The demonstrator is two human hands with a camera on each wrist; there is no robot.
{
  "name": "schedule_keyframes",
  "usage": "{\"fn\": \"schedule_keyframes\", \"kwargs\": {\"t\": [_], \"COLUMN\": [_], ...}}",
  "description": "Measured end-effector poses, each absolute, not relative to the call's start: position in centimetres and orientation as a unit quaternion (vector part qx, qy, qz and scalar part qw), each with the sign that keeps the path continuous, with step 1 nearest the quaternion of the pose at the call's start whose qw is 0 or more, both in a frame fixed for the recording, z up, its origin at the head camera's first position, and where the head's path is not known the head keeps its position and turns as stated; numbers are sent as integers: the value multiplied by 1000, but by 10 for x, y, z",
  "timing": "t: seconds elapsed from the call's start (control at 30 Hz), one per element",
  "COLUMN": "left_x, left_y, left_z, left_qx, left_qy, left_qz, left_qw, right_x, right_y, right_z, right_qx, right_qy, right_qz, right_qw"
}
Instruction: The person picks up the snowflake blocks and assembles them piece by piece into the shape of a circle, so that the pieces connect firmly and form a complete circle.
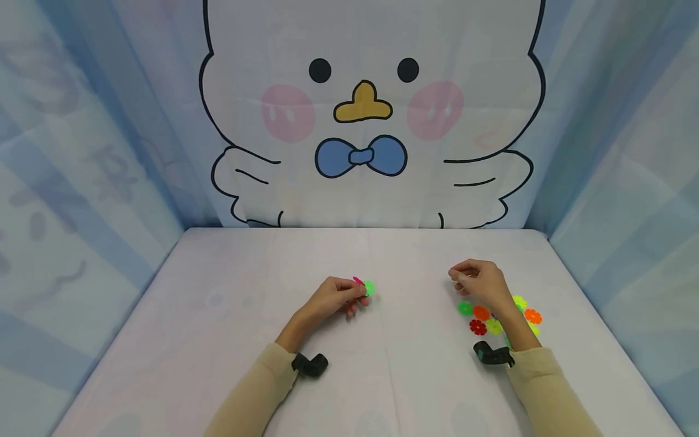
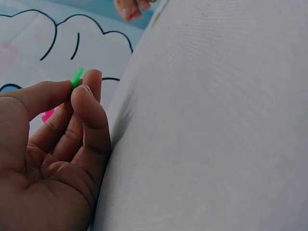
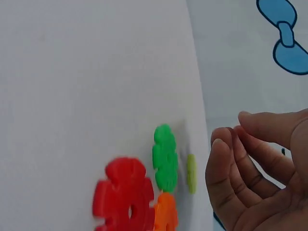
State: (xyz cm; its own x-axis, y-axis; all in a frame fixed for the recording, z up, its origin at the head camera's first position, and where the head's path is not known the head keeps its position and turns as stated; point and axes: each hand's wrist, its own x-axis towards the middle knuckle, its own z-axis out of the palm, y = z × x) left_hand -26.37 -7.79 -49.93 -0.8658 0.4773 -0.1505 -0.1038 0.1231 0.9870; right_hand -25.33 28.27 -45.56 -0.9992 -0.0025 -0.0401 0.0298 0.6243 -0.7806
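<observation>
My left hand pinches a green flower-shaped interlocking disc between thumb and index finger, over the middle of the table. A pink disc shows right by the green one, partly hidden behind the fingers; in the left wrist view the green disc is seen edge-on. On the right, my right hand hovers above the table with loosely bent fingers and nothing between them. Under and beside its wrist lie several discs, among them a green disc, a red disc and an orange disc.
More discs spread right of the right forearm, including an orange disc and a yellow disc. The white table ends at a curtain printed with a cartoon figure. Each wrist wears a black camera mount.
</observation>
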Motion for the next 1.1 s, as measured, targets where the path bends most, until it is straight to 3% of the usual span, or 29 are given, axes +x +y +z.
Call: {"fn": "schedule_keyframes", "kwargs": {"t": [0.5,1.1], "left_x": [-264,-264], "left_y": [-77,-78], "left_z": [-500,-500], "left_qx": [131,131], "left_qy": [716,710], "left_qz": [646,653], "left_qw": [229,229], "right_x": [-256,-256], "right_y": [304,300], "right_z": [-460,-465], "right_qx": [80,76], "right_qy": [939,949], "right_qz": [-331,-302], "right_qw": [43,42]}}
